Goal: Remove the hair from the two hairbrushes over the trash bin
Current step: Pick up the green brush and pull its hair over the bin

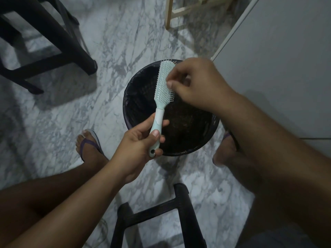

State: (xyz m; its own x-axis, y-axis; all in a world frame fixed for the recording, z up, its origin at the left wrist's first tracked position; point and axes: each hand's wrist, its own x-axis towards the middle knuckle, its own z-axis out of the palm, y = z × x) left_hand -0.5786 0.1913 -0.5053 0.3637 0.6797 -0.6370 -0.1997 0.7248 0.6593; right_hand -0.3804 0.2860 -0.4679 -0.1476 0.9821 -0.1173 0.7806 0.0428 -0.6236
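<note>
A light mint-green hairbrush [162, 90] is held above a round black trash bin [136, 97] lined with a dark bag. My left hand [139, 145] grips the brush's handle near its end, thumb on top. My right hand [193, 85] sits at the right side of the bristle head, thumb and fingertips pinched together among the bristles. Whether any hair is between the fingers is too small to tell. Dark clumps lie in the bottom of the bin. Only one hairbrush is in view.
Marble-patterned floor all around. A black stool [44, 51] stands at the upper left, another black stool frame [157, 215] is under me. A pale wooden frame [180, 11] is at the top, a white panel [277, 59] on the right. My sandalled feet flank the bin.
</note>
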